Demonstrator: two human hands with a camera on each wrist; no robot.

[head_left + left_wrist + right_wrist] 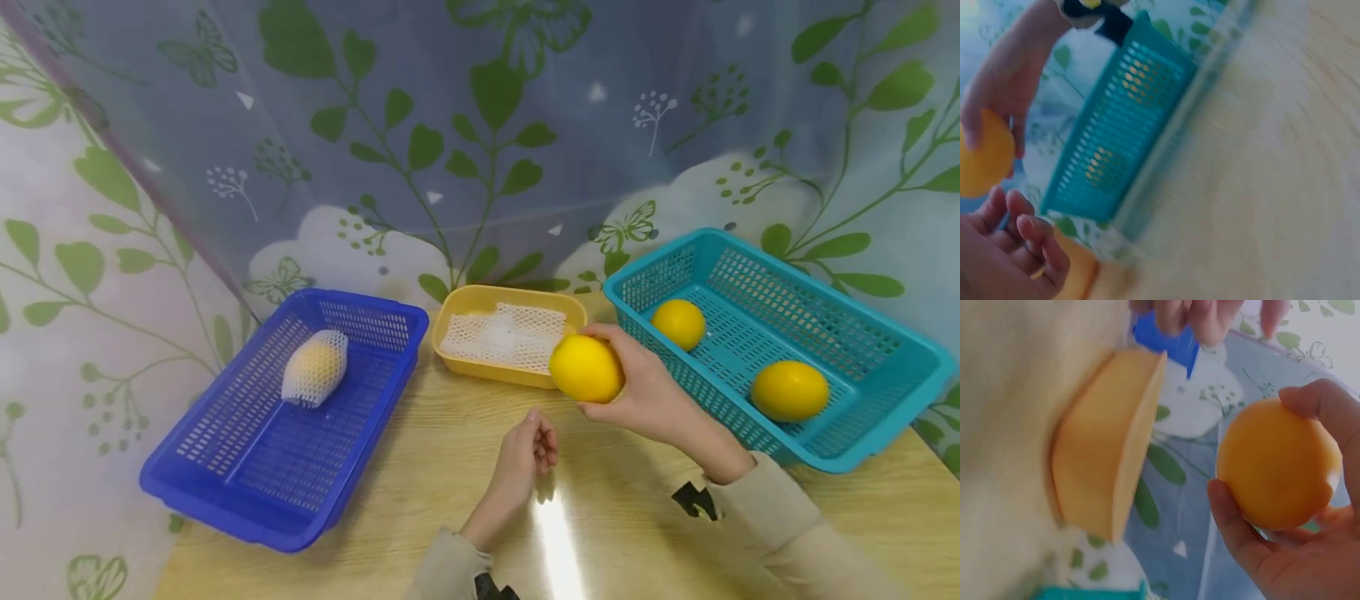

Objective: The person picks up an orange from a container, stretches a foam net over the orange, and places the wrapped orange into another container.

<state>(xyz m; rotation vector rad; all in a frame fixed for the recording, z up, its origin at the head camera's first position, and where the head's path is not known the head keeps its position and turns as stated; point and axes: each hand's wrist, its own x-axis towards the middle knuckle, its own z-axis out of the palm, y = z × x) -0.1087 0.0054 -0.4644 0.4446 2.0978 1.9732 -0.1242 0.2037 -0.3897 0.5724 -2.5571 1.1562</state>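
Note:
In the head view my right hand (645, 379) grips a yellow lemon (587, 368) above the table, in front of the small yellow basket (495, 377). Thumb and fingers curve round the lemon (1277, 464) in the right wrist view. My left hand (521, 454) hovers lower and nearer, its fingers loosely curled with nothing in them. White foam net sleeves (504, 333) lie in the yellow basket. Two more lemons, one at the back (678, 324) and one nearer (790, 391), rest in the teal basket (862, 454). A lemon in a foam net (315, 368) lies inside the blue basket (277, 454).
The blue basket stands on the left of the wooden table (420, 467) and the teal one on the right, with the yellow basket between them at the back. A leaf-patterned curtain (420, 158) hangs right behind the baskets.

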